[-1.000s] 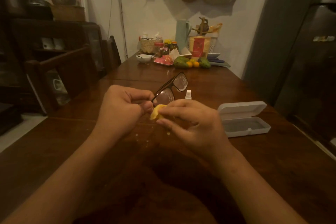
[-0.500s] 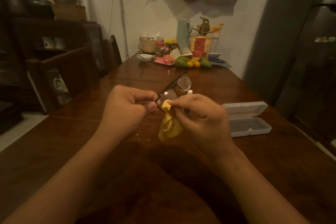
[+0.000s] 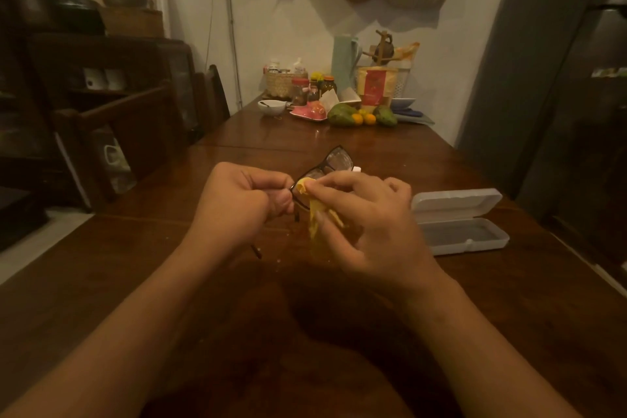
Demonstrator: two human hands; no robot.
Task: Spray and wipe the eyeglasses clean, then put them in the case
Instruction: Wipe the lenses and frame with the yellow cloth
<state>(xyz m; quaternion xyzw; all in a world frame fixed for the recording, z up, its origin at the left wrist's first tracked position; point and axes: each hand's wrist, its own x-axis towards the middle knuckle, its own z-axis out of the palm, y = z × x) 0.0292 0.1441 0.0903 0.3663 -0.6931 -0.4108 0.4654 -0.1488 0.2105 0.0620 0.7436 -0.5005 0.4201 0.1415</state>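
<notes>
Dark-framed eyeglasses (image 3: 336, 159) are held up above the wooden table (image 3: 373, 153). My left hand (image 3: 239, 202) grips them at the near hinge; one temple tip pokes out below that hand. My right hand (image 3: 368, 224) pinches a yellow cloth (image 3: 314, 214) against the near lens, and the cloth's tail hangs down. Only the white cap of a small spray bottle (image 3: 357, 169) shows behind my right fingers. A white glasses case (image 3: 458, 220) lies open on the table to the right.
At the table's far end stand jars, a basket (image 3: 283, 83), a white bowl (image 3: 271, 107), fruit (image 3: 361, 117) and a pale green flask (image 3: 344, 61). Wooden chairs (image 3: 135, 119) line the left side. A dark fridge (image 3: 597, 112) is at the right.
The cloth went from bunched in my right fingers to hanging loose, and my right hand slid it up over the near lens. The glasses tilted slightly.
</notes>
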